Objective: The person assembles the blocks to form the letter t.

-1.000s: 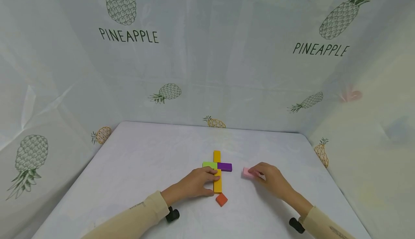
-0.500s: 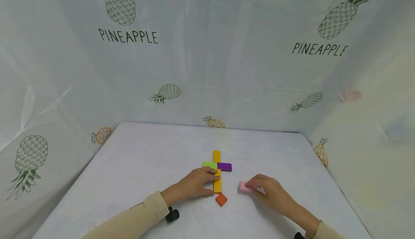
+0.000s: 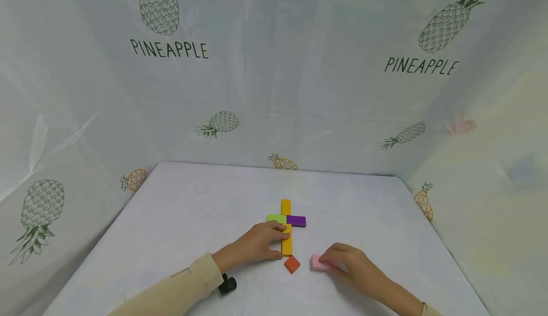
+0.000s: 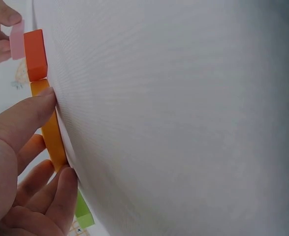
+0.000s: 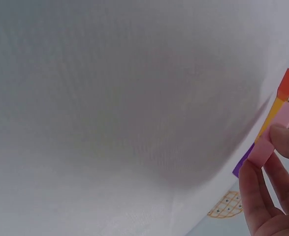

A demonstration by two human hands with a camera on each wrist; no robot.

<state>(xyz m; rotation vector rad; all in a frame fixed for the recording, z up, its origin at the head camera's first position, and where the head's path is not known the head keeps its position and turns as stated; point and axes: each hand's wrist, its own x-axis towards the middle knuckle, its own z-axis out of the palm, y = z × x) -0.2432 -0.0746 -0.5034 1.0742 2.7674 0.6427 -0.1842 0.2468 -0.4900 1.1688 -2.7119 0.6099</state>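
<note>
My right hand (image 3: 355, 268) pinches a pink block (image 3: 318, 262) between thumb and fingers, right of the orange-red block (image 3: 292, 264). The right wrist view also shows this pink block (image 5: 281, 118) in the fingertips. A long yellow block (image 3: 287, 247) lies flat, and my left hand (image 3: 257, 242) holds it at its left side, thumb near the close end and fingers toward the far end. Beyond it sit a light green block (image 3: 276, 218) and a purple block (image 3: 296, 221), side by side. A short yellow block (image 3: 286, 206) extends from them toward the back. The orange-red block stands cornerwise at the long block's near end.
The blocks lie on a table with a white cloth (image 3: 205, 197). Behind rises a pale curtain (image 3: 274, 68) printed with pineapples. A black wrist device (image 3: 228, 284) hangs under the left forearm.
My right hand has brought the pink block nearer to me and slightly left, from beside the purple block to beside the orange-red one. The left hand has stayed in place.
</note>
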